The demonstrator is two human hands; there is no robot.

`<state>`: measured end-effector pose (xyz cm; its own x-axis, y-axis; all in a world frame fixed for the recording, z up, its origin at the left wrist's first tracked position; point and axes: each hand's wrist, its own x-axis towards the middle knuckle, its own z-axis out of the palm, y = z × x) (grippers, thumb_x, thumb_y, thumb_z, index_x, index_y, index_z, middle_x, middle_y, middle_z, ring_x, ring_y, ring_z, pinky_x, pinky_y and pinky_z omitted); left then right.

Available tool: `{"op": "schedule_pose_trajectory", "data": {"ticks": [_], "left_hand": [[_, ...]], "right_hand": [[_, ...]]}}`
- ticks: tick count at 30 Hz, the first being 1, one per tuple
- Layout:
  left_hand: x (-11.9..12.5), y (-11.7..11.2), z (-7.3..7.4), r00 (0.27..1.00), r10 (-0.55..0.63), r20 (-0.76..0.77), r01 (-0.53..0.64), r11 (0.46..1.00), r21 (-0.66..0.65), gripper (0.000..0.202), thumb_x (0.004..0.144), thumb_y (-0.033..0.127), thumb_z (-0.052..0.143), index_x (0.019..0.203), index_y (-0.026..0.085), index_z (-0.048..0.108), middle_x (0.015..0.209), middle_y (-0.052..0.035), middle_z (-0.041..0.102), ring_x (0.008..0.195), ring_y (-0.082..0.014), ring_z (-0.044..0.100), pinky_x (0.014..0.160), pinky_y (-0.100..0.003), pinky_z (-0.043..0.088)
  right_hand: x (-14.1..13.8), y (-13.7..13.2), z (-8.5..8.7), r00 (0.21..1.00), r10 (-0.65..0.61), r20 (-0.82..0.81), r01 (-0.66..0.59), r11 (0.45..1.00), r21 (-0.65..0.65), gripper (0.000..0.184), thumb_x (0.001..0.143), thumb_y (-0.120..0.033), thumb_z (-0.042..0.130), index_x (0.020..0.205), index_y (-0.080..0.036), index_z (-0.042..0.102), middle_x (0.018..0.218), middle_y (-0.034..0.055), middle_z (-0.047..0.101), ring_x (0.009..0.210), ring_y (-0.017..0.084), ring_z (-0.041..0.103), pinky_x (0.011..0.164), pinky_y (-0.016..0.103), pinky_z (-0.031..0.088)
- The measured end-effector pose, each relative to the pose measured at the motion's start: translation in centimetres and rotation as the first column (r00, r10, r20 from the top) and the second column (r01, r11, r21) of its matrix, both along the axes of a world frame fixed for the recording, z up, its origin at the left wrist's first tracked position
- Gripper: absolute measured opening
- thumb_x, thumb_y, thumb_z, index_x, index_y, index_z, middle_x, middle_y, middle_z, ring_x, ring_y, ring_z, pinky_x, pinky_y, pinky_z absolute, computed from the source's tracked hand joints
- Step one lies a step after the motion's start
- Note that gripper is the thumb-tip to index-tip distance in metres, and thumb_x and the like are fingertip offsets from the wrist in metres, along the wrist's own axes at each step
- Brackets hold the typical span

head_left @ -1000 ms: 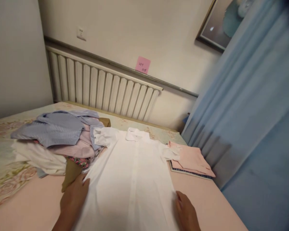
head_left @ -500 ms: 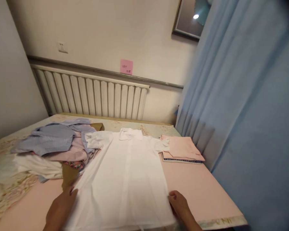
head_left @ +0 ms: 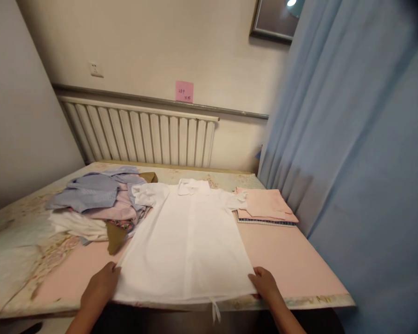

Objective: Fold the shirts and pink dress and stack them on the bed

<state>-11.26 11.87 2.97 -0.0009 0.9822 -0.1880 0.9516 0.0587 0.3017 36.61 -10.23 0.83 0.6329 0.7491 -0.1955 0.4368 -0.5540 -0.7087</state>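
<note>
A white short-sleeved shirt (head_left: 188,241) lies spread flat, collar away from me, on the pink-covered bed (head_left: 292,264). My left hand (head_left: 101,288) grips the shirt's lower left hem corner with closed fingers. My right hand (head_left: 264,284) pinches the lower right hem corner at the bed's near edge. A small tie dangles from the hem over the edge.
A heap of unfolded clothes (head_left: 97,204), blue, pink and white, lies left of the shirt. A folded pink stack (head_left: 264,208) sits to its right. A blue curtain (head_left: 351,153) hangs close on the right. A radiator (head_left: 142,137) lines the far wall.
Both hands slid down the shirt's sides from mid-body to the hem corners. The shirt's hem now reaches the bed's near edge, and the view has pulled back.
</note>
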Motion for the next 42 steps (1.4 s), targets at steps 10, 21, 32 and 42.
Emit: {"op": "schedule_pose_trajectory", "data": {"ticks": [10, 21, 32, 42], "left_hand": [[0.8, -3.7, 0.9, 0.999, -0.010, -0.039, 0.010, 1.000, 0.000, 0.034, 0.087, 0.041, 0.029, 0.092, 0.020, 0.056, 0.089, -0.0138, 0.068, 0.086, -0.0286, 0.065, 0.072, -0.038, 0.045], [11.3, -5.2, 0.1, 0.929, -0.204, -0.309, 0.331, 0.831, 0.447, 0.046, 0.088, 0.023, 0.032, 0.128, 0.011, 0.051, 0.137, -0.0133, 0.051, 0.129, -0.0257, 0.042, 0.105, -0.040, 0.033], [21.4, -3.9, -5.0, 0.821, -0.501, -0.275, 0.568, 0.663, 0.488, 0.050, 0.093, 0.037, 0.031, 0.141, 0.024, 0.040, 0.149, -0.0051, 0.038, 0.139, -0.0263, 0.029, 0.109, -0.051, 0.027], [21.2, -0.1, -5.7, 0.845, -0.449, -0.292, 0.530, 0.622, 0.577, 0.050, 0.095, 0.044, 0.030, 0.141, 0.027, 0.039, 0.147, -0.0027, 0.041, 0.137, -0.0284, 0.032, 0.108, -0.054, 0.029]], "right_hand": [[1.2, -2.0, -0.7, 0.965, 0.111, 0.239, -0.101, 0.994, -0.052, 0.013, 0.075, -0.021, 0.050, 0.076, -0.019, 0.063, 0.074, 0.0020, 0.067, 0.073, 0.018, 0.062, 0.068, 0.026, 0.043], [-0.9, 1.9, -1.8, 0.702, 0.157, 0.695, -0.402, 0.893, 0.204, 0.042, 0.091, -0.029, 0.037, 0.123, -0.011, 0.058, 0.128, 0.0152, 0.058, 0.119, 0.025, 0.054, 0.103, 0.041, 0.042], [0.9, 8.6, -3.2, 0.540, 0.452, 0.710, -0.586, 0.807, -0.069, 0.055, 0.096, -0.045, 0.035, 0.143, -0.016, 0.038, 0.151, 0.0082, 0.030, 0.141, 0.026, 0.024, 0.115, 0.047, 0.023], [0.6, 13.8, -2.6, 0.615, 0.353, 0.705, -0.455, 0.889, -0.048, 0.053, 0.094, -0.040, 0.038, 0.134, -0.008, 0.049, 0.144, 0.0146, 0.041, 0.138, 0.030, 0.029, 0.115, 0.047, 0.024]]}}
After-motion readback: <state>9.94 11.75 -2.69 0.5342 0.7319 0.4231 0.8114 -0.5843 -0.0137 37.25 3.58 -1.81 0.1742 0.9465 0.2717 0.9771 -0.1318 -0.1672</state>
